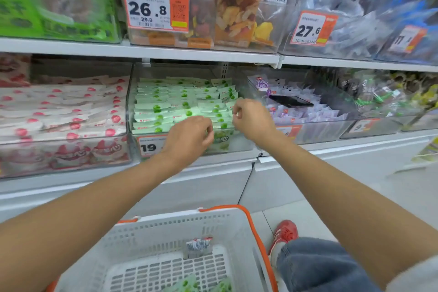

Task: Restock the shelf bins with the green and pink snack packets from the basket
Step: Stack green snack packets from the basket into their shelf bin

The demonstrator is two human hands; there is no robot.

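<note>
One shelf (71,187), three bins along front edge: pink bin (64,156) left, green bin (130,111) centre, purple bin (320,130) right. Basket (166,227) below shelf, on near side, holding few green packets (187,284), cut off by frame edge, long axes unclear, plus one blurred reddish packet (198,245). Both hands at green bin's front edge; left hand (187,140) nearer basket, right hand (251,118) farther. Fingers curled on both; grasping or empty not determinable, palms hidden.

Green packets (177,104) fill the clear middle bin (237,147) in flat rows. Pink packets (61,114) fill the left bin (71,156). Spare green packs (188,285) lie at the near edge of the white basket (166,227).
</note>
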